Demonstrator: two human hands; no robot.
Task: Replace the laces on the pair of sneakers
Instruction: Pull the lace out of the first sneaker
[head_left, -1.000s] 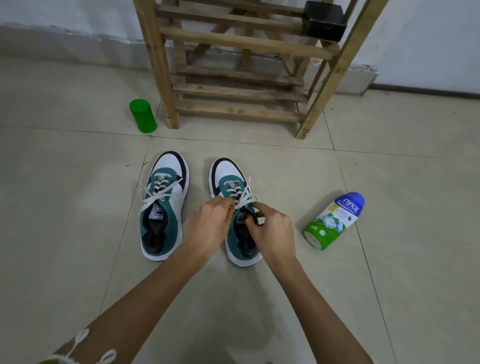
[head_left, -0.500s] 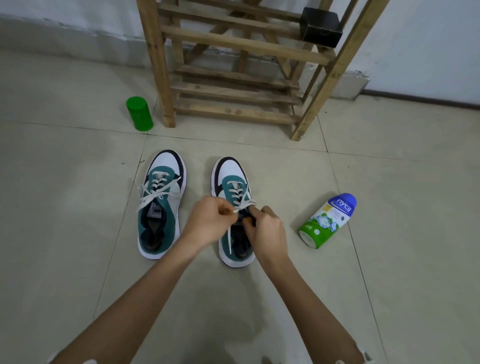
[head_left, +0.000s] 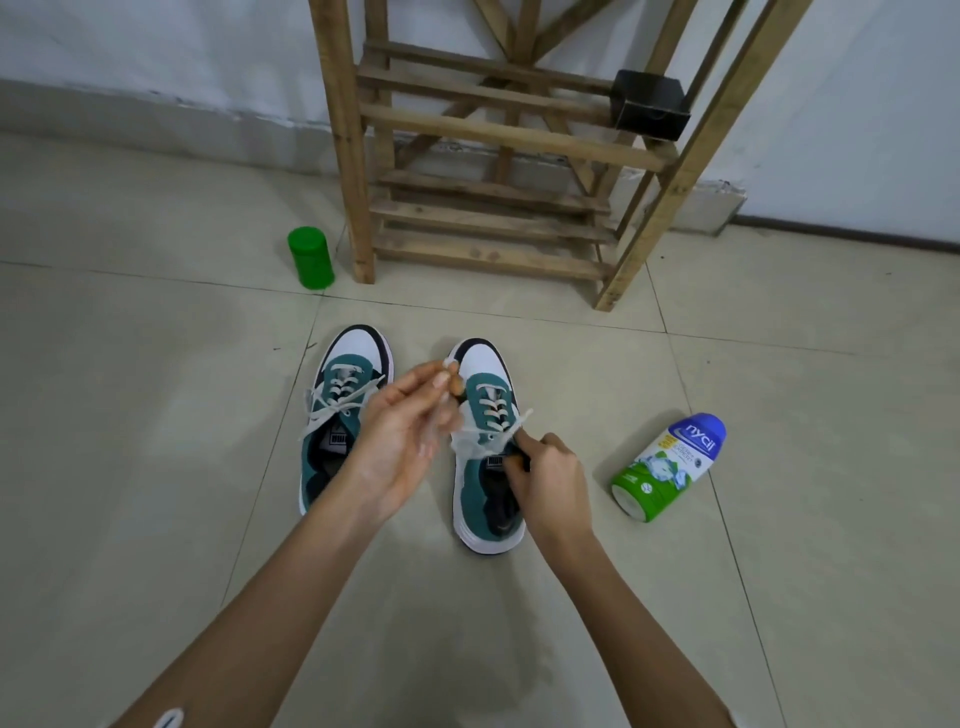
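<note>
You are looking down at a tiled floor (head_left: 156, 415), with a wooden rack (head_left: 493, 135) standing against the wall at twelve o'clock. The two sneakers are sitting side by side on the floor, toes pointing to twelve o'clock. The left sneaker (head_left: 332, 441) is lying at about eleven o'clock with no hand on it. The right sneaker (head_left: 480, 488), dead ahead, is the one you are working on. A powder bottle (head_left: 667, 467) is lying on its side at three o'clock of the right sneaker, well apart from it. A green jar (head_left: 310, 258) is standing at ten o'clock, just beside the rack's leg.

Your left hand (head_left: 400, 441) is hovering above the gap between the sneakers. Its thumb and fingertips are pinching what looks like one end of the lace (head_left: 511, 423), though blur is hiding the exact grip. Your right hand (head_left: 550, 473) is curling over the right sneaker's tongue and pinching the other run of lace near the top eyelets.

By my reading, you are drawing the lace through at the top of this sneaker. Nothing is pinning the sneaker down, so a hard tug risks dragging or tipping it. Pulling on one side only risks leaving the ends uneven or sliding the lace out of a lower eyelet. A light fingertip pinch risks letting the end slip free mid-pull.
</note>
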